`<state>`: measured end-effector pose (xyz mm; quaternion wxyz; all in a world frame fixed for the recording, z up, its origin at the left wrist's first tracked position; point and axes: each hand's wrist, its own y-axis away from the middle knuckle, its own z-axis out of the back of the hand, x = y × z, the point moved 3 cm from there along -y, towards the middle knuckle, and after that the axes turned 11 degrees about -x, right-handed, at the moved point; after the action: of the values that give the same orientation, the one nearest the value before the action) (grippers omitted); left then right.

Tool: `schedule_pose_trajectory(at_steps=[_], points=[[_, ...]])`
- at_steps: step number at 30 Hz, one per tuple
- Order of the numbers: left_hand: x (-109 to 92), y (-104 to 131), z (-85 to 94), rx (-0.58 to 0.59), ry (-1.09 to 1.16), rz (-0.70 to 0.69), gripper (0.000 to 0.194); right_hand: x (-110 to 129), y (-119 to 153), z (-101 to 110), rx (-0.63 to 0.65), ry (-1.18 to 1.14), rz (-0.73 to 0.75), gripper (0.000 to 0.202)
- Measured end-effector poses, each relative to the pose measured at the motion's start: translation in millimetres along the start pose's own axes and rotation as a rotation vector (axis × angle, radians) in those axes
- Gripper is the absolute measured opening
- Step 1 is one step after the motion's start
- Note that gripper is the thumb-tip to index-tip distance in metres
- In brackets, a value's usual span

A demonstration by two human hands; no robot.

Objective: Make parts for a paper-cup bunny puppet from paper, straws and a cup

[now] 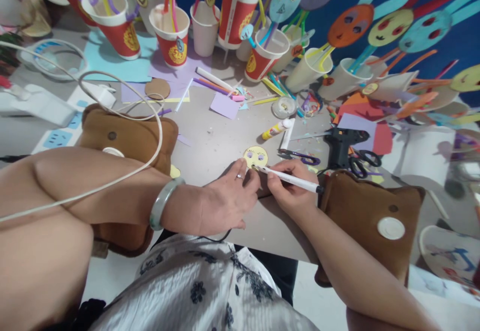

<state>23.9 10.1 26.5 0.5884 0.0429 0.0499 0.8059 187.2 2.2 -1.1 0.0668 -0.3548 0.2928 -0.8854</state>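
A small round yellow paper face with purple eyes and drawn lashes lies flat near the table's front edge. My left hand rests on the table, fingers spread, its fingertips pressing the disc's lower left rim. Pinched in my right hand is a white marker pen with a black end. Its tip meets the lower part of the face, at the mouth. Just beyond the disc lies a yellow glue stick, with purple-handled scissors to its right.
Paper cups holding colourful stick figures line the back. A black glue gun and black-handled scissors lie right. Brown cushions flank my arms. A white cable loops over my left forearm. A power strip sits left.
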Motion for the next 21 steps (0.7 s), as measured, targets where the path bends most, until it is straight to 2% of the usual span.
schedule_pose_trajectory(at_steps=[12, 19, 21], points=[[-0.2, 2.1, -0.2, -0.031, -0.001, 0.004, 0.072, -1.7, 0.2, -0.6, 0.048, 0.018, -0.051, 0.007], [-2.3, 4.0, -6.8, -0.110, -0.022, 0.012, 0.074, -2.0, 0.5, -0.8, 0.051, 0.011, -0.054, 0.006], [-2.7, 3.3, -7.3, -0.088, -0.023, 0.007, 0.075, -1.2, 0.0, -0.6, 0.053, 0.008, -0.046, 0.005]])
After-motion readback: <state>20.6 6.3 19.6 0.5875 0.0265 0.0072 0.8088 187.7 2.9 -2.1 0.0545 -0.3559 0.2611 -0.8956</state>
